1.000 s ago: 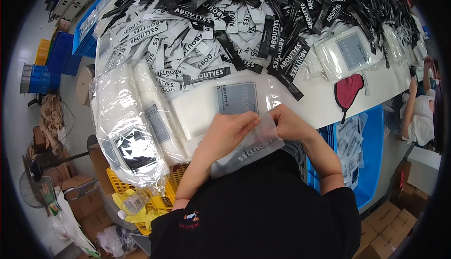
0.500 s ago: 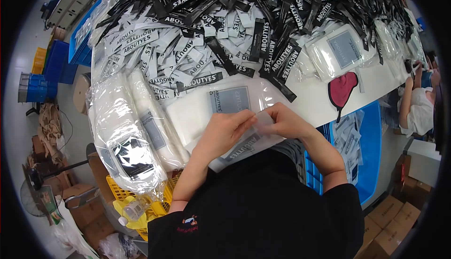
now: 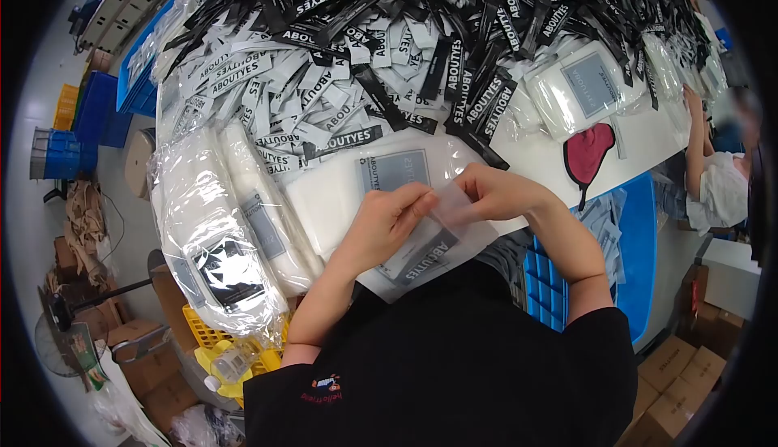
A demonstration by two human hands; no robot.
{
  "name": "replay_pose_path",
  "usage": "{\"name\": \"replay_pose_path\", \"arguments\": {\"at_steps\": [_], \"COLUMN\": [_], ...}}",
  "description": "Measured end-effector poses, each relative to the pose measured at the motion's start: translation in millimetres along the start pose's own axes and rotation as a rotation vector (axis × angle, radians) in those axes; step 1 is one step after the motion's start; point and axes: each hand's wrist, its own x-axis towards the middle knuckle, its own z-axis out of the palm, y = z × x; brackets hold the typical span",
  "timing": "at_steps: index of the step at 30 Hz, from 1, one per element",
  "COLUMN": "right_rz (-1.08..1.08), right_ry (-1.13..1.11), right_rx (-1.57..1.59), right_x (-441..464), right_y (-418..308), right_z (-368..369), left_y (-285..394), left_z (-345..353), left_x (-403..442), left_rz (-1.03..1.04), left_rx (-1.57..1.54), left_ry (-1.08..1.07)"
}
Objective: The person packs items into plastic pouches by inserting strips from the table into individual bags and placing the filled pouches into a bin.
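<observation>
My left hand (image 3: 389, 224) pinches the upper edge of a translucent plastic bag (image 3: 425, 260) printed ABOUTYES, held close to my body. On the other side of that edge, my right hand (image 3: 490, 196) has its fingers closed on the same bag. Just beyond my hands lies a stack of white bags (image 3: 324, 204) with a grey label (image 3: 393, 173). Wrapped white bundles (image 3: 207, 236) rest left of the stack. Behind it spreads a heap of white sachets (image 3: 312, 82) and black sachets (image 3: 478, 82).
A dark red mask (image 3: 590, 153) and a wrapped white pack (image 3: 579, 90) lie on the right of the table (image 3: 527, 192). A blue bin (image 3: 640, 244) stands below. At left are a yellow crate (image 3: 207, 329) and a bottle (image 3: 233, 359). Another person (image 3: 717, 183) is at far right.
My right hand has shifted slightly right and up, slightly farther from my left hand, and more of the bag shows between them. The other person's arm at far right has moved up.
</observation>
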Motion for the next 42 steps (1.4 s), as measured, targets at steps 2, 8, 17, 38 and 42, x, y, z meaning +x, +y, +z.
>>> {"name": "replay_pose_path", "arguments": {"at_steps": [2,8,17,38,42], "right_rz": [-0.011,-0.049,-0.232,-0.057,0.033], "right_ry": [0.018,0.256,0.55,-0.43,-0.547], "right_rx": [-0.091,-0.041,-0.314,-0.414,-0.348], "right_x": [3.6,-1.6,-43.6,-4.3,-0.4], "right_y": [-4.4,-6.1,9.1,63.1,54.6], "right_z": [2.2,1.6,32.2,71.9,68.8], "left_y": [0.8,-7.5,-16.7,-78.1,-77.3], "left_z": [-0.2,-7.0,38.3,39.4,40.0], "left_x": [0.9,-10.0,-8.5,-7.3,-5.5], "left_rz": [0.0,-0.053,0.176,0.318,0.326], "left_rx": [-0.016,-0.124,-0.081,0.305,0.302], "left_ry": [-0.01,0.1,0.287,0.599,0.62]}}
